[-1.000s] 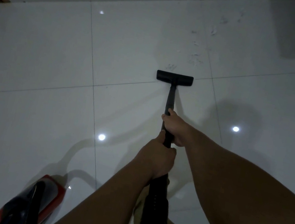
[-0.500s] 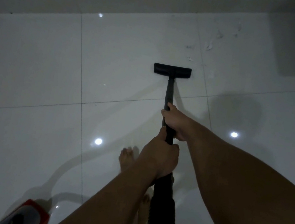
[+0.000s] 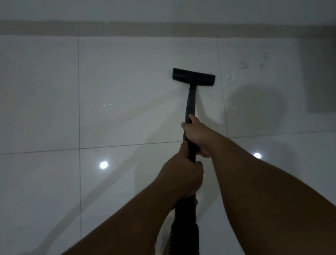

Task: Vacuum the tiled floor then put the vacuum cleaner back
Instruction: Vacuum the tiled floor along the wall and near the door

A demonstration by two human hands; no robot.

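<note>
We were mid-vacuuming: left grip (image 3: pixel 180 179) and right grip (image 3: pixel 198 135) both closed around the wand (image 3: pixel 190 103), nozzle (image 3: pixel 193 77) flat on the tiled floor (image 3: pixel 34 94) near the far wall edge. Next move, by our read, called for swinging right onto the debris (image 3: pixel 243 64) there.

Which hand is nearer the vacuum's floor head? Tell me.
Right. The right hand grips the wand higher up, closer to the floor head; the left hand grips behind it.

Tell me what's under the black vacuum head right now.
The vacuum head sits flat on a white floor tile, short of the wall. Pale debris scraps lie to its right, uncovered. Anything directly beneath the head is hidden by it.
</note>
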